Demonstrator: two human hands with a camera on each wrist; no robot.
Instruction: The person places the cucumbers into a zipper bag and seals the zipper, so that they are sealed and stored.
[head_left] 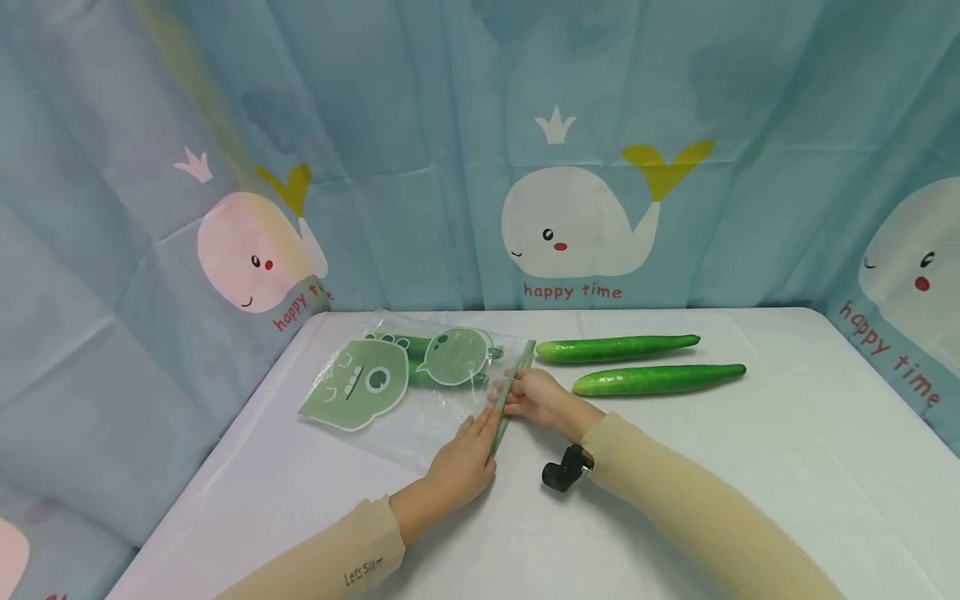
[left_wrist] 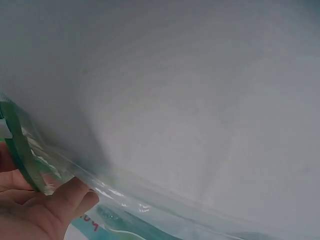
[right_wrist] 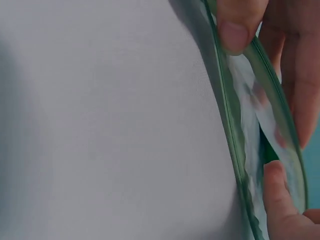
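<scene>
A clear zip bag (head_left: 390,450) printed with green cartoon monsters lies on the table, its green zip edge facing right. Long green shapes like cucumbers (head_left: 410,343) show through the plastic, partly hidden by the print. My left hand (head_left: 455,467) grips the near part of the zip edge. Farther along that edge, my right hand (head_left: 542,398) holds the bag with its fingertips. In the right wrist view the bag's mouth is parted between two green rims (right_wrist: 227,107); a thumb lies on one rim and a finger reaches into the gap.
Two cucumbers (head_left: 618,348) (head_left: 660,380) lie side by side right of the bag, beyond my right hand. A black wrist camera (head_left: 566,468) sits at my right sleeve. The white table (head_left: 675,500) meets a blue whale-print curtain (head_left: 450,167) at the back and sides.
</scene>
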